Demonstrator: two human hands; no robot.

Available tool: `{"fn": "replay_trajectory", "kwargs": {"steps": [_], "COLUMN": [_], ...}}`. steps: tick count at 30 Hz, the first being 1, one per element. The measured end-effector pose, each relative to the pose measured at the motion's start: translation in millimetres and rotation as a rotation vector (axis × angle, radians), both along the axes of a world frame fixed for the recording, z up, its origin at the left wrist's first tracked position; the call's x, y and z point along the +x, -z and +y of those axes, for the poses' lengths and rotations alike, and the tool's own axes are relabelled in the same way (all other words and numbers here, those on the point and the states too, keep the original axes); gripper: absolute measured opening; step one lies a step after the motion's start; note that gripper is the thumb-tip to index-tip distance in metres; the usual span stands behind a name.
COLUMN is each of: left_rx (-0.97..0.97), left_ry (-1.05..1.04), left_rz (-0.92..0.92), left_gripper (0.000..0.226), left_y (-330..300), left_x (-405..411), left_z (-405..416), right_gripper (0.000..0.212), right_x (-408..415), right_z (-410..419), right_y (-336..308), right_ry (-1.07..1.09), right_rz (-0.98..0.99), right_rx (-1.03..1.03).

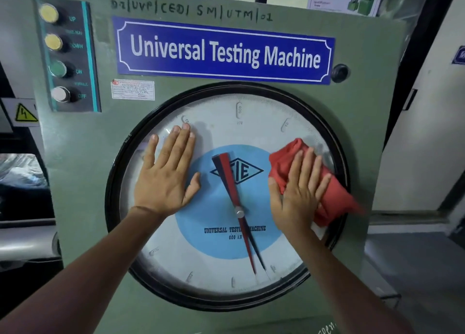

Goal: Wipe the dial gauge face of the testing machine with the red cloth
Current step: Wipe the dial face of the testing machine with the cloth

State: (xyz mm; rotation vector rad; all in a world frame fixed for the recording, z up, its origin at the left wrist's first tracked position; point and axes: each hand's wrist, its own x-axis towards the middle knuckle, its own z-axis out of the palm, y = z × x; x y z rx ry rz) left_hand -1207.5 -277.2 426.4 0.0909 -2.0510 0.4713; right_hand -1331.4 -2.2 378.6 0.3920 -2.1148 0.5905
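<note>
The large round dial gauge face (221,265) has a black rim, a white scale ring, a blue centre disc and red and black pointers, set in the green machine panel. My left hand (167,175) lies flat on the glass at the left, fingers apart, holding nothing. My right hand (298,193) presses the crumpled red cloth (332,198) against the glass at the right side, near the rim. Part of the cloth is hidden under my palm.
A blue "Universal Testing Machine" nameplate (224,52) sits above the dial. A strip with several push buttons (59,54) runs down the panel's upper left. A black knob (339,72) is at the plate's right. An electrical warning sign (25,112) is at far left.
</note>
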Motion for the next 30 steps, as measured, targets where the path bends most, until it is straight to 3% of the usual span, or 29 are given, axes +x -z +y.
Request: {"fn": "replay_trajectory", "kwargs": {"steps": [6,11,18,23,25,27,30], "left_rx": [0.013,0.007,0.012,0.003,0.003,-0.003,-0.015], "left_ry": [-0.005,0.011,-0.002,0.003,0.012,0.005,0.015], "left_rz": [-0.01,-0.006,-0.014,0.016,0.026,0.031,0.034], "left_gripper": [0.079,0.08,0.08,0.081,0.08,0.08,0.079], "left_y": [-1.4,-0.6,1.3,1.6,0.9,0.2,0.8], "left_x": [2.1,0.7,-1.8,-2.7,-2.6,-2.7,-3.6], "left_z": [3.0,0.8,-2.2,-2.7,-2.5,-2.8,-3.5], "right_gripper": [0.085,0.084,0.08,0.062,0.059,0.061,0.053], "right_x": [9.6,5.8,9.3,31.3,41.4,50.5,54.4], "right_z": [-81.9,-69.1,-13.2,-65.2,-93.8,-125.7,-152.7], "right_y": [-87.3,-77.2,16.4,-73.1,-129.9,-179.0,-207.3], "right_ry": [-0.21,-0.289,-0.091,-0.315,-0.431,-0.43,-0.379], "right_rz": [0.31,0.412,0.096,0.073,0.17,0.312,0.325], "right_rx": [0.288,0.444,0.071,-0.476,-0.526,-0.248,0.45]}}
